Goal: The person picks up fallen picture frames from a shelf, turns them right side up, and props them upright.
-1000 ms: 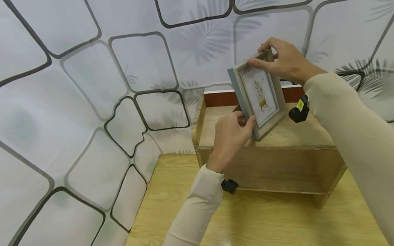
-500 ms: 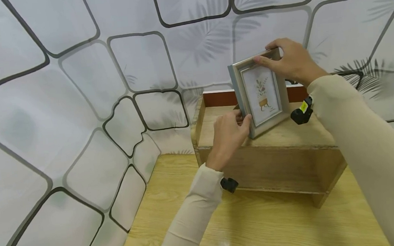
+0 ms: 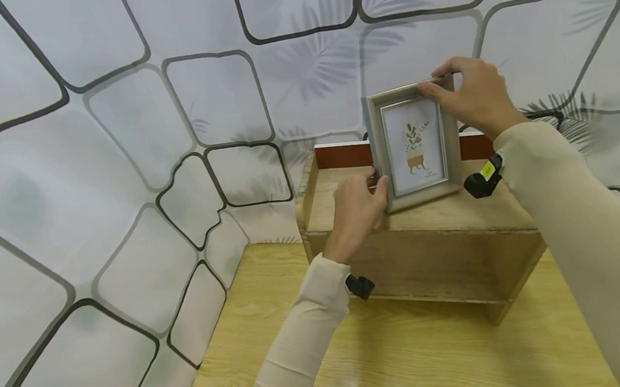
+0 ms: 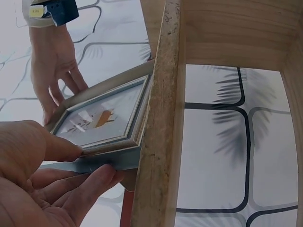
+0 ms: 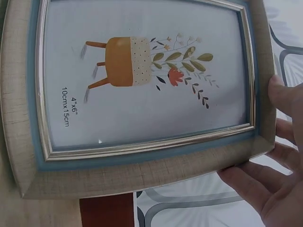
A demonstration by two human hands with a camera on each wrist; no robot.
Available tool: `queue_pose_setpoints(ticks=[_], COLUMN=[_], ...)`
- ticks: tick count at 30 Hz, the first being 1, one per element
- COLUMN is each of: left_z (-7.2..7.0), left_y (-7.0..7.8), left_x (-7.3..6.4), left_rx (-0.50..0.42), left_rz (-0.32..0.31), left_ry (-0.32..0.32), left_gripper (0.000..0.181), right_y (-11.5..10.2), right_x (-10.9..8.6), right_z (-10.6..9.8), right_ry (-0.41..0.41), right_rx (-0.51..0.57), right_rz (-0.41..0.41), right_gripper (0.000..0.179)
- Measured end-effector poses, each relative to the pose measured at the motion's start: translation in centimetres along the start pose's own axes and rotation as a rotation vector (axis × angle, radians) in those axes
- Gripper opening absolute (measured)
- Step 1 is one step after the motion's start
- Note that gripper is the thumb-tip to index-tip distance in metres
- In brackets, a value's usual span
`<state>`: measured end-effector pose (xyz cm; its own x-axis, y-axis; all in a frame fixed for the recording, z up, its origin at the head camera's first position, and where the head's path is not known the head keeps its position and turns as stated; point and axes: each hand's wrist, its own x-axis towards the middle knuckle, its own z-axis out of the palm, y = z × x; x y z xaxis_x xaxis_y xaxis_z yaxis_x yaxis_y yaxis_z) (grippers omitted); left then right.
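Observation:
A picture frame (image 3: 414, 143) with a potted-plant print stands upright, leaning slightly, on the top board of a small wooden shelf (image 3: 487, 216). My left hand (image 3: 356, 211) pinches its lower left edge; in the left wrist view the thumb is on the front and the fingers lie along the bluish side. At the upper right corner, my right hand (image 3: 474, 92) grips the frame, thumb in front and fingers over the top and behind. The right wrist view shows the print (image 5: 151, 71) close up, marked 4"x6" and 10cmx15cm. The frame's back is hidden.
The shelf stands on a wood-grain surface (image 3: 273, 281) against a patterned wall (image 3: 310, 54). A red-brown strip (image 3: 342, 156) runs along the back of its top board. A raised side panel (image 3: 307, 194) borders the left end; below is an open compartment (image 3: 431, 269).
The picture frame has turned to face more toward me and become more upright. My right hand has moved rightward with its corner, while the left hand has shifted slightly left.

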<state>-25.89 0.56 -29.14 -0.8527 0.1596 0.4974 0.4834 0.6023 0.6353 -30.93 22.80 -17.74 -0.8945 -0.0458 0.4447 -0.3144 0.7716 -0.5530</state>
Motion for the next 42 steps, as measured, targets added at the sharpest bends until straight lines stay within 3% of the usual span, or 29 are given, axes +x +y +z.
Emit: queue_pose_setpoints(ticks=[15,24,39,42], left_z=[0.5,0.7,0.7,0.5], left_y=[-0.6,-0.9,-1.3,-1.3], left_x=[0.8,1.3,1.7,1.5], left_rx=[-0.002,0.024,0.030,-0.009], left_rz=[0.014,0.024,0.017,0.003], left_ry=[0.068,0.091,0.086,0.075], left_gripper=[0.030,0.027,0.026,0.032], right_y=[-0.2,-0.6,-0.9,-0.8], right_x=[-1.0,-1.5,-1.9,-2.2], right_z=[-0.3,0.1,0.7,0.5], right_ry=[0.171,0.254,0.289,0.277], right_rx=[0.009,-0.025,-0.049,-0.040], right_rz=[0.085,0.083,0.097,0.085], right_gripper=[0.066,0.062,0.063,0.065])
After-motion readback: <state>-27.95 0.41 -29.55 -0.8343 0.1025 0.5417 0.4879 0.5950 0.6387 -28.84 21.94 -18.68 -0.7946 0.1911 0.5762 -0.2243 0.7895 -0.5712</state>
